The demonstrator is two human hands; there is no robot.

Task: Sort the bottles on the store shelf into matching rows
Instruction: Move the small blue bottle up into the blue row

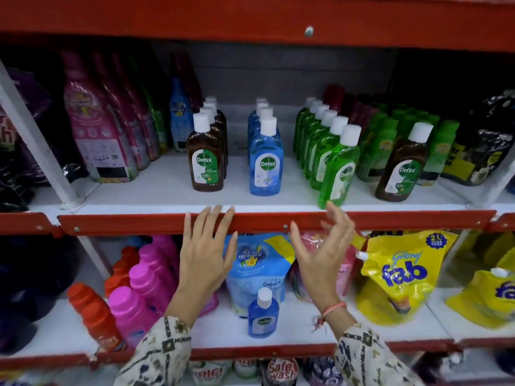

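On the middle shelf (156, 188), across the centre of the frame, three rows of white-capped Dettol bottles run front to back: a brown row (206, 151) left of centre, a blue row (266, 157) in the middle, and a longer green row (326, 151) right of centre. Further right, one stray brown Dettol bottle (401, 168) stands alone in front of a block of green packs (381, 143), well apart from its matching row. In the lower centre of the frame a small blue Dettol bottle (263, 316) stands upright on the lower shelf (223, 330), just in front of a blue Comfort pouch (256, 263).

The left hand (204, 254) is raised in front of the red shelf edge (139, 222), fingers spread and nearly straight, holding nothing; its fingertips reach the lip of the middle shelf. The right hand (323, 252) is also empty, palm turned inward, fingers loosely curled and parted, the tips just below the base of the front green bottle.

Pink bottles (150, 277) and orange-red bottles (92, 305) fill the lower left, a yellow fab pouch (401, 277) sits at lower right, and tall pink softener bottles (94, 126) stand at upper left
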